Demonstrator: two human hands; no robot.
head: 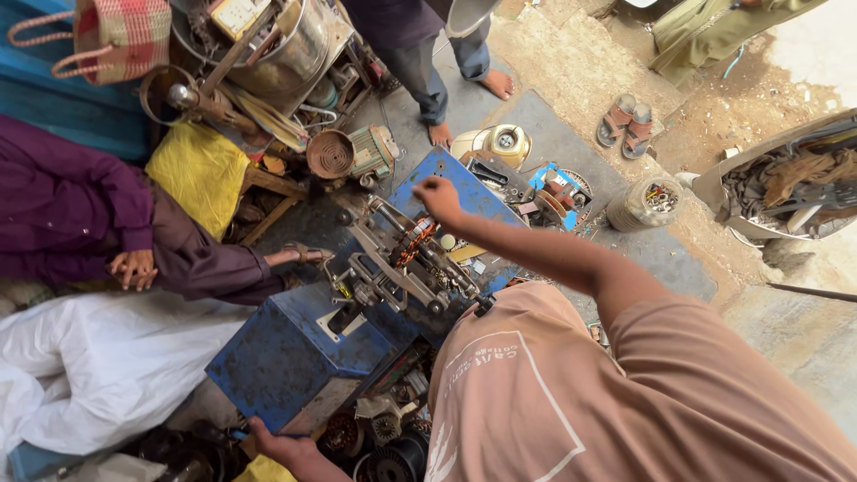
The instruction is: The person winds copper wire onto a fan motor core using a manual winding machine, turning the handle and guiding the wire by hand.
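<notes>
Gripping the blue machine (295,357) at six o'clock, the left hand (272,442) clasped its edge while the right hand (437,198), loosely closed and empty-looking, rested at twelve o'clock above the copper-wound stator (412,239), a clear jar (644,203) at three o'clock.

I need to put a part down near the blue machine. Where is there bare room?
Bare ground lies right of the plastic jar, out toward the sandals, and on the grey slab behind the blue machine. The machine's top is crowded around the right hand; motor parts pack the floor by the left hand.
</notes>
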